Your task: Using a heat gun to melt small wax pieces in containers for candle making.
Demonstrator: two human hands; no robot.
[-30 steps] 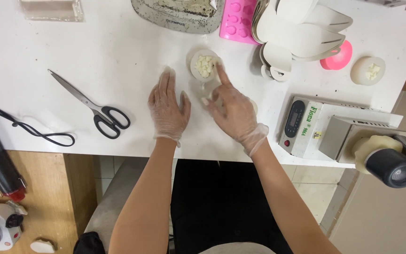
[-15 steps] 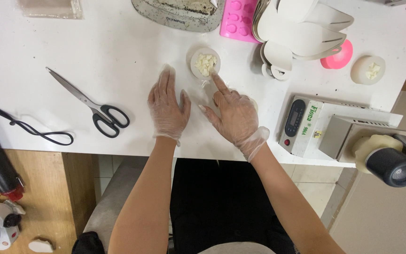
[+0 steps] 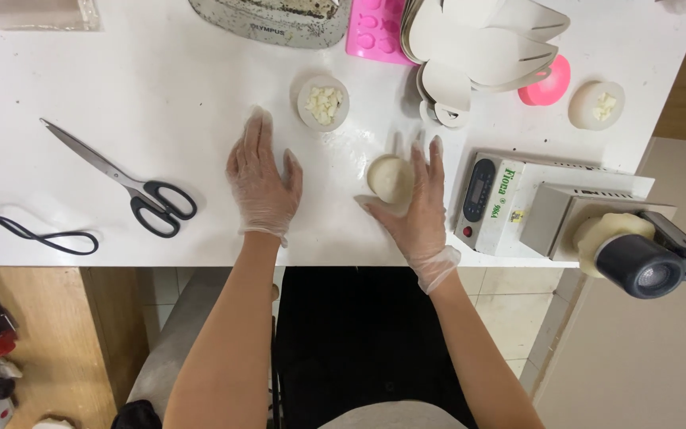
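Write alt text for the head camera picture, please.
Seen from above, the gloved right hand touches a pale round lump on a white table, while the gloved left hand lies flat. Nearby are scissors and a small dish of white pieces.

White tabletop (image 3: 160,71), smooth, evenly lit from above with only soft short shadows, filling the upper part of the view and running well beyond the fingertips to the far edge; its near edge crosses just behind the wrists. Wooden cabinet side (image 3: 49,326), warm brown, standing below the table off to the outside of the left fingers, with a grey panel (image 3: 172,349) slanting beside it. Pale tiled floor (image 3: 510,318) under the table edge, and a plain beige surface (image 3: 637,365) beyond the outside of the right fingers.
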